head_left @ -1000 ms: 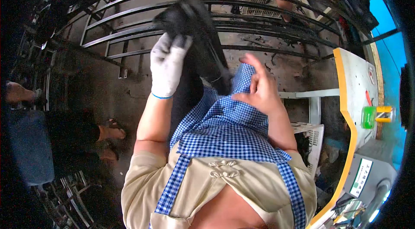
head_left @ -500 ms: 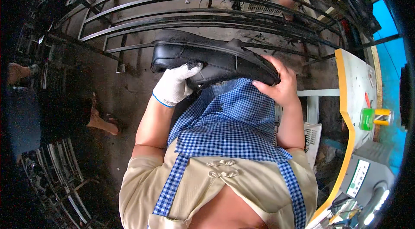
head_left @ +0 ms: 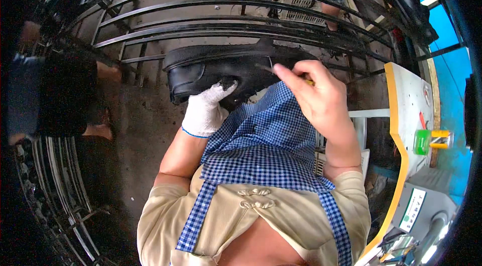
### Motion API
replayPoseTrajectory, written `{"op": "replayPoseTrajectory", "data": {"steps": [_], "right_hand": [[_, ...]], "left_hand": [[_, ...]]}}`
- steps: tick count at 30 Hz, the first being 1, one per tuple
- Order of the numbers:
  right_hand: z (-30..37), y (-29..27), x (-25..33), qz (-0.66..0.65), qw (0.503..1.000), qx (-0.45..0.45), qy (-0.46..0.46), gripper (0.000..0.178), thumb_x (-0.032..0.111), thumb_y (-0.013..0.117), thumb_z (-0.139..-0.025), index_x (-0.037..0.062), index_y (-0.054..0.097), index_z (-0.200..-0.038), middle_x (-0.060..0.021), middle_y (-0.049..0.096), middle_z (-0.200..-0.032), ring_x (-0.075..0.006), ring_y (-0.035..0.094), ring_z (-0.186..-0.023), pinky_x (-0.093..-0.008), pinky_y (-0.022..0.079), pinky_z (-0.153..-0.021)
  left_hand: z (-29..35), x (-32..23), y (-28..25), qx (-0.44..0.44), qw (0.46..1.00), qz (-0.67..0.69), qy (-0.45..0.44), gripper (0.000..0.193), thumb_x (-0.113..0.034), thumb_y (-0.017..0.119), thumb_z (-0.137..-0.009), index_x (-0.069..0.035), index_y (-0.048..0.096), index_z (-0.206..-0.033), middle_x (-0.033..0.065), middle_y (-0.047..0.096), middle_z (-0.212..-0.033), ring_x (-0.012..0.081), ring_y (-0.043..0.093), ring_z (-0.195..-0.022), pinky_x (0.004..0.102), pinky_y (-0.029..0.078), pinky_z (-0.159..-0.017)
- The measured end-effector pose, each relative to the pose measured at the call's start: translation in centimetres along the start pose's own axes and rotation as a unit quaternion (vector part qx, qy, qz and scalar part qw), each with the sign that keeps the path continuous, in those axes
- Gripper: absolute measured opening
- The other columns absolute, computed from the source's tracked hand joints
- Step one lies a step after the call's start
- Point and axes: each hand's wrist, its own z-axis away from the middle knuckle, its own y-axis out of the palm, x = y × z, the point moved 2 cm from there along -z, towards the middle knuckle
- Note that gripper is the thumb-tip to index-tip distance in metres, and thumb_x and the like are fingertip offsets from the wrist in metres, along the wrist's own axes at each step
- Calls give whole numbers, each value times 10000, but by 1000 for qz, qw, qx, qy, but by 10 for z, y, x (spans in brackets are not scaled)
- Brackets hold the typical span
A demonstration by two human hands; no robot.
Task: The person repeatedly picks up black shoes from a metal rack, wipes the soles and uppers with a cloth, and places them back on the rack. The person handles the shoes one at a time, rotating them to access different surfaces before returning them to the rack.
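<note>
A black shoe [head_left: 211,72] lies sideways in front of my chest, its thick sole edge along the far side. My left hand [head_left: 203,113], in a white knitted glove with a blue cuff edge, grips its near side, the darkened thumb pressed on the upper. My bare right hand [head_left: 316,92] is closed round a small metal tool [head_left: 266,67] with thin tips, held at the shoe's right part; a little yellow shows between the fingers. The tool is partly hidden and blurred, so its exact kind is unclear. Below the shoe hangs my blue checked apron [head_left: 261,150].
Dark metal rack bars [head_left: 201,5] cross behind the shoe. A white table with a yellow edge [head_left: 395,100] stands at right, bearing a green-and-yellow item [head_left: 423,141] and a grey machine [head_left: 427,190]. Another person in dark clothing [head_left: 60,95] is at left, beside another rack [head_left: 65,190].
My right hand has left the shoe's right end and now holds the thin tool at its side. The shoe has shifted slightly left and tilted. The person at left has moved.
</note>
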Motion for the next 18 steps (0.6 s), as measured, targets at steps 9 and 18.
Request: {"op": "replayPoseTrajectory", "data": {"steps": [9, 18], "right_hand": [[-14, 0, -3, 15, 995, 83, -55, 414, 10, 681, -726, 170, 724, -1106, -53, 586, -893, -207, 620, -758, -331, 530, -593], [-10, 11, -2, 18, 998, 50, -33, 429, 20, 654, -752, 179, 699, -1148, -50, 553, -896, -208, 618, -781, -337, 551, -593]], "left_hand": [[6, 8, -15, 30, 967, -242, 75, 350, 34, 603, -837, -25, 634, -1181, 124, 680, -1132, 254, 662, -1034, 367, 544, -898], [12, -2, -23, 98, 826, -516, 203, 591, 132, 610, -653, -122, 679, -1182, 133, 696, -1124, 248, 672, -1052, 312, 536, -910]]}}
